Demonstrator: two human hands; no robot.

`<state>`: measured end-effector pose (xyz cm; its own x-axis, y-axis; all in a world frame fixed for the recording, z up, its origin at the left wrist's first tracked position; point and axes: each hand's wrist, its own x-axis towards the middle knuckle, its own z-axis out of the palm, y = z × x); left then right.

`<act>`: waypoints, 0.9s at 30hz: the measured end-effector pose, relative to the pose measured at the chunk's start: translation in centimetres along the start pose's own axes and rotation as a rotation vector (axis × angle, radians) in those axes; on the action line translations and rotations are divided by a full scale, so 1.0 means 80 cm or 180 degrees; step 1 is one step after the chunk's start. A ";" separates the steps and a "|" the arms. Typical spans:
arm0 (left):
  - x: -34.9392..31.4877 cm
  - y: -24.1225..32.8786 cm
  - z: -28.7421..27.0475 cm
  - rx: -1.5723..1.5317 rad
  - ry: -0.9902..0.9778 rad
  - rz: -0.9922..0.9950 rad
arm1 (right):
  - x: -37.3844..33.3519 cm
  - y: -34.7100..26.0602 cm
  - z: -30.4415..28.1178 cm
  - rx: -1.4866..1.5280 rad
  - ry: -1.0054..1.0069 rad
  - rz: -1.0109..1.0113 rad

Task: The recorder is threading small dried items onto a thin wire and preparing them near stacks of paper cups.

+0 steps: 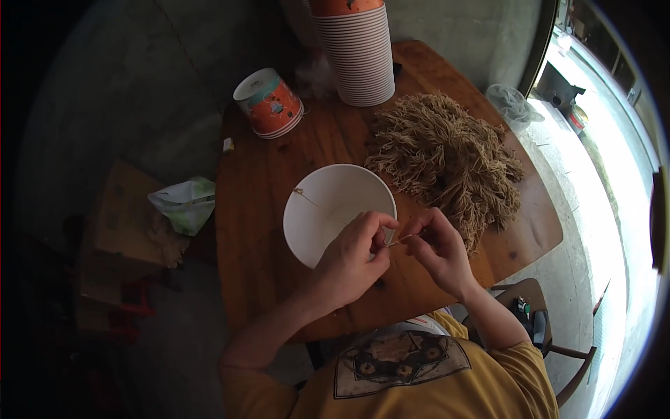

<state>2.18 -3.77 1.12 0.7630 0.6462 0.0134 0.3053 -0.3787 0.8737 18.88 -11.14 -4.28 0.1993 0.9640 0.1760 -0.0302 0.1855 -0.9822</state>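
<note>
At the near side of the brown wooden table, just below the middle of the view, your two bare hands meet. Your right hand has its thumb and forefinger pinching a thin, pale strand. Your left hand is curled, its thumb and forefinger near the strand's other end; you cannot tell from here whether they press on it. The strand lies in the narrow gap between your hands, beside the right edge of a round, white, wide-mouthed tub. Your left hand covers part of that tub's near right side, and a thin brown bit sits at its far left rim. Just beyond your right hand spreads a shaggy heap of tan, stringy fibres. Farther back stand a tall stack of white-rimmed paper tubs and an upturned orange-and-teal patterned tub.
</note>
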 end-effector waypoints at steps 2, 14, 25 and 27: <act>-0.003 -0.005 0.004 0.0296 0.0290 0.0198 | 0.001 -0.009 -0.004 0.0101 -0.0095 0.0097; -0.004 -0.011 0.005 0.0369 0.0299 0.0474 | -0.003 -0.016 -0.013 0.0402 -0.0446 0.0385; 0.037 -0.021 -0.038 -0.0690 -0.0932 -0.0907 | 0.026 -0.027 -0.013 -0.0365 -0.0530 0.0237; 0.039 -0.022 -0.038 -0.0672 -0.1048 -0.0996 | 0.028 -0.026 -0.013 -0.0358 -0.0532 0.0250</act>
<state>2.36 0.92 1.12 0.8030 0.4510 -0.3895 0.4524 -0.0359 0.8911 20.39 -9.58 -1.93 0.0352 0.9946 0.0979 0.0722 0.0951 -0.9928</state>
